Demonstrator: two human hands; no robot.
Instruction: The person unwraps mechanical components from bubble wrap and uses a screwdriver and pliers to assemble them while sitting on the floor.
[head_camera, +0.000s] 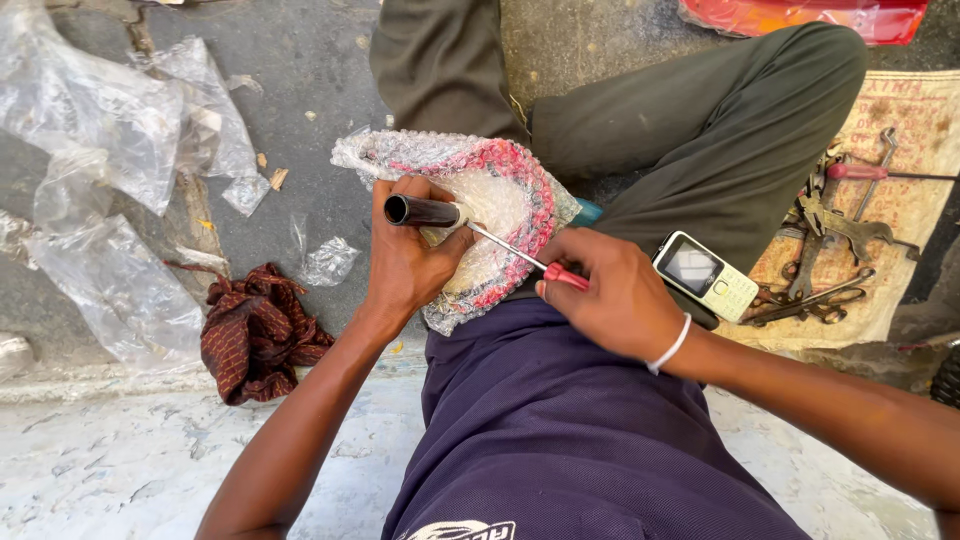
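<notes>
Seen from above, a seated person's left hand (408, 255) clasps a short black tube (420, 211) over a bubble-wrapped bundle (500, 185) in the lap; the wrap hides its contents. The right hand (610, 295) grips a red-handled screwdriver (520, 255), most of the handle buried in the fist, tip lost at the tube's end. A small phone (705, 277) rests on the thigh, near half-tangled tools (830, 250) on a cloth.

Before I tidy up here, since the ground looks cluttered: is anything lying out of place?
Yes. A phone is balanced on the thigh beside the right hand. Crumpled plastic bags and a red rag lie strewn on the ground.
</notes>
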